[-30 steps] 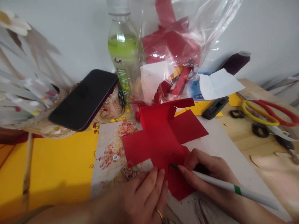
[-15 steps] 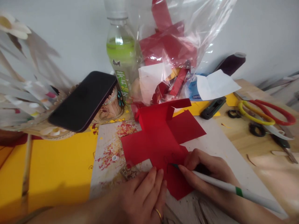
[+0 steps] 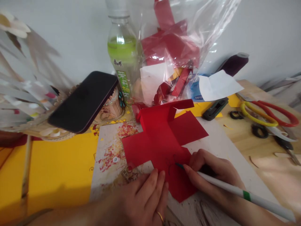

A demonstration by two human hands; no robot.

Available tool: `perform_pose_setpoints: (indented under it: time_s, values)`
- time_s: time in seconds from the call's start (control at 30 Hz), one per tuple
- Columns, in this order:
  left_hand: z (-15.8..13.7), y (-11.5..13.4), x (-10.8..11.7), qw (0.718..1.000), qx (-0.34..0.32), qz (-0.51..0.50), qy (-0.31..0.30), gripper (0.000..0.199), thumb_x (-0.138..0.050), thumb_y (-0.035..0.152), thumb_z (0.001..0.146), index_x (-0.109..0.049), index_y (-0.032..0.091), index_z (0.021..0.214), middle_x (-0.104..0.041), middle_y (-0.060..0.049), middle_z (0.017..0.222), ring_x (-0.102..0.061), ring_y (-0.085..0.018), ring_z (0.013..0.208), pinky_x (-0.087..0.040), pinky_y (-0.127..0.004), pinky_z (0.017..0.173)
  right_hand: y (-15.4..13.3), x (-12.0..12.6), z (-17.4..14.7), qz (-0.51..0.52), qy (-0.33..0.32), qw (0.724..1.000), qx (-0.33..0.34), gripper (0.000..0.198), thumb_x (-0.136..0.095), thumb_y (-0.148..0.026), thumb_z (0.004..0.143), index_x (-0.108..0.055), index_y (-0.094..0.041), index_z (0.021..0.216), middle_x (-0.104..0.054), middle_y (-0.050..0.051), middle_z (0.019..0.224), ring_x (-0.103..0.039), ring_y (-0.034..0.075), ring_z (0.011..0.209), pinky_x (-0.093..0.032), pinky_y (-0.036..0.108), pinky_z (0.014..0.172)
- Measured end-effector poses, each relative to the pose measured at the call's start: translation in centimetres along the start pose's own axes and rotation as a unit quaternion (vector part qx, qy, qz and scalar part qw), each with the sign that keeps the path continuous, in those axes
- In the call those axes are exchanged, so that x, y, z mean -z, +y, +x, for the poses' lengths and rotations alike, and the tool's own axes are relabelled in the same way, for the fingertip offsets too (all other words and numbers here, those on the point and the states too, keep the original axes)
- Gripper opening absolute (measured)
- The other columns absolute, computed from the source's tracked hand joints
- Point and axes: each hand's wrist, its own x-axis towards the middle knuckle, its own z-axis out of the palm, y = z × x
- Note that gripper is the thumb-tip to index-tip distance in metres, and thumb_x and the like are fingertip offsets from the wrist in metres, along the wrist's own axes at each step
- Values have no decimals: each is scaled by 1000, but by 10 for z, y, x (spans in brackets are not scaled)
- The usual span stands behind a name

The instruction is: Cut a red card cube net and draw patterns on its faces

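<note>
A cross-shaped piece of red cardstock [image 3: 158,142] lies before me, its far flap folded up. My right hand [image 3: 213,169] is closed around a white marker pen [image 3: 231,187] with a green band. The pen's dark tip meets the near panel, where thin dark curved lines are drawn. My left hand [image 3: 144,199] lies flat, a ring on one finger, its outstretched fingertips resting on the near left edge of the cardstock. Just beyond those fingers is a small patterned piece [image 3: 130,174], partly covered.
A phone [image 3: 86,102] leans on a small basket, with a bottle of green drink [image 3: 122,59] behind. A clear bag [image 3: 174,59] holds red scraps. Scissors [image 3: 258,117] and a black stapler-like object [image 3: 215,109] are at right. Yellow card [image 3: 61,166] covers the left side.
My right hand and the marker pen have shifted slightly to the right, and the tip has moved a little right and up on the cardstock. My left hand stays put.
</note>
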Motion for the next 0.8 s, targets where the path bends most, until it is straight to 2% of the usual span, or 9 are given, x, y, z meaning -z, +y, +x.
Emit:
perform_pose_setpoints:
  time_s: [0.23,0.33,0.5,0.63,0.8]
  values:
    - [-3,3,1,999,16,-9,27,34,-35,8,94,-69,8,100,-74,-9,102,-68,-20,97,-51,-28,78,-1,-1,1,-11,-19,1000,7,28,-56,-29,89,-43,-24,65,-48,-5,55,-38,12,48,-30,26,44]
    - [-3,1,0,1000,1,-7,-2,31,-39,10,94,-68,8,103,-73,-9,105,-68,-20,99,-51,-29,79,0,-1,1,-11,-11,1000,2,29,-55,-29,89,-41,-24,65,-46,-5,53,-37,11,46,-30,26,43]
    - [-1,-1,-5,997,5,3,78,39,-30,6,94,-69,9,94,-75,-7,96,-70,-18,89,-50,-27,70,1,0,-1,0,14,1000,-2,31,-54,-32,90,-40,-25,63,-43,-6,51,-37,12,45,-27,26,40]
    - [0,1,-2,1000,9,-1,3,35,-34,8,95,-68,9,102,-74,-6,104,-68,-19,97,-52,-28,77,-1,0,-1,-4,-1,1000,-3,31,-54,-32,90,-40,-25,64,-45,-5,52,-38,12,47,-27,26,40]
    - [-1,2,1,1000,21,-11,19,29,-40,10,94,-69,9,100,-74,-8,103,-68,-20,97,-52,-28,78,-2,0,0,-8,-9,1000,-4,29,-54,-30,90,-40,-25,65,-46,-4,53,-37,12,47,-28,26,41]
